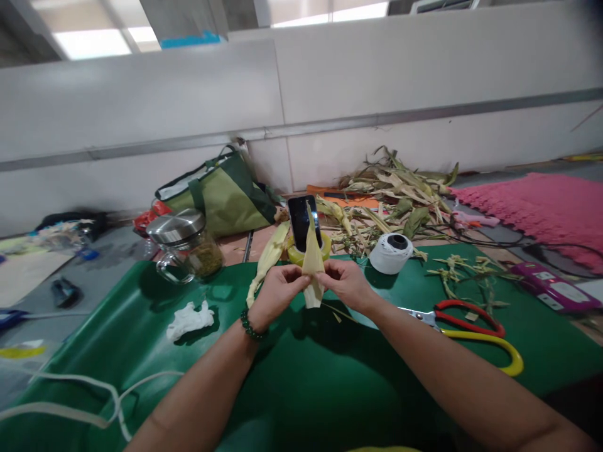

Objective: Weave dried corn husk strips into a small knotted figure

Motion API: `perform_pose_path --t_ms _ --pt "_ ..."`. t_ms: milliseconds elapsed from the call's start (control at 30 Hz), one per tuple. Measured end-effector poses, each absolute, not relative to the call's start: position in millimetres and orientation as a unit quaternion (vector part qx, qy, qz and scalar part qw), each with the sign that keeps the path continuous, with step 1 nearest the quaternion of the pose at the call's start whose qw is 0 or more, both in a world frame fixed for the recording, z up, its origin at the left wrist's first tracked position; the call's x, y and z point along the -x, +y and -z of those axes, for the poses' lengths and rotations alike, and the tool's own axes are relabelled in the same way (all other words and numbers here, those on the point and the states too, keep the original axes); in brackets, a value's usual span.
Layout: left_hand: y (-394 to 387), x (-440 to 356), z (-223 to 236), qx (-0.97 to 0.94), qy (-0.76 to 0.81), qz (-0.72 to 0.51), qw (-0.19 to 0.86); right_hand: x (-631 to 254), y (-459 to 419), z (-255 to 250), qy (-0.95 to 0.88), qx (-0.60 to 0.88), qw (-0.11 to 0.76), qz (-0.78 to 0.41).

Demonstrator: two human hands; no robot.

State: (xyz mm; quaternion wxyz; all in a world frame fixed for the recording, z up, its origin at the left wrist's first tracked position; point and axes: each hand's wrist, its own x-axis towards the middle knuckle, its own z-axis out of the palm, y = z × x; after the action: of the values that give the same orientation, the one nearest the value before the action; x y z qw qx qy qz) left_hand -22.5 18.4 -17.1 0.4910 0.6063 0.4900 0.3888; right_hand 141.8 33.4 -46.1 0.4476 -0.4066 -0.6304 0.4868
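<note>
Between my two hands a pale corn husk (312,260) stands upright, its narrow tip pointing up. My left hand (281,290) pinches its lower left side between thumb and fingers. On the other side, my right hand (347,284) pinches the husk the same way. Behind it a smartphone (298,220) leans upright on a yellow roll of tape (296,256). Another corn husk piece (269,254), twisted at its lower end, lies just beyond my left hand. Scissors (464,320) with red and yellow handles rest by my right forearm, which hides part of the blades.
A glass jar mug (181,251) and crumpled tissue (191,321) are at left, near a white cable (61,409). A green bag (221,198) stands behind. At right are a white thread spool (391,254), husk scraps (455,273), a husk pile (400,182) and a purple device (556,287).
</note>
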Motion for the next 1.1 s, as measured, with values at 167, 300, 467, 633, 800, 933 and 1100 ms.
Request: perform_pose_path --t_ms 167,300,467,633,800,933,1100 --pt "17.4 21.5 18.1 -0.614 0.486 -0.390 0.484 -142.8 31.6 42.4 -0.640 0.399 0.457 -0.471" --pt "16.6 20.5 16.9 -0.616 0.480 -0.387 0.490 -142.9 32.7 44.2 -0.638 0.399 0.440 -0.490" --pt "16.2 21.6 16.0 -0.625 0.488 -0.377 0.479 -142.9 32.4 43.3 -0.622 0.398 0.442 -0.510" --pt "17.2 22.9 16.4 -0.616 0.491 -0.383 0.482 -144.0 31.5 39.7 -0.621 0.387 0.433 -0.526" --pt "17.2 22.0 14.2 -0.591 0.506 -0.378 0.502 -143.7 32.8 42.6 -0.620 0.395 0.435 -0.520" --pt "17.1 22.0 13.4 -0.584 0.512 -0.376 0.505 -143.9 33.5 44.9 -0.628 0.396 0.436 -0.509" --pt "17.8 22.1 15.6 -0.588 0.507 -0.374 0.508 -144.9 34.0 45.2 -0.651 0.392 0.439 -0.480"
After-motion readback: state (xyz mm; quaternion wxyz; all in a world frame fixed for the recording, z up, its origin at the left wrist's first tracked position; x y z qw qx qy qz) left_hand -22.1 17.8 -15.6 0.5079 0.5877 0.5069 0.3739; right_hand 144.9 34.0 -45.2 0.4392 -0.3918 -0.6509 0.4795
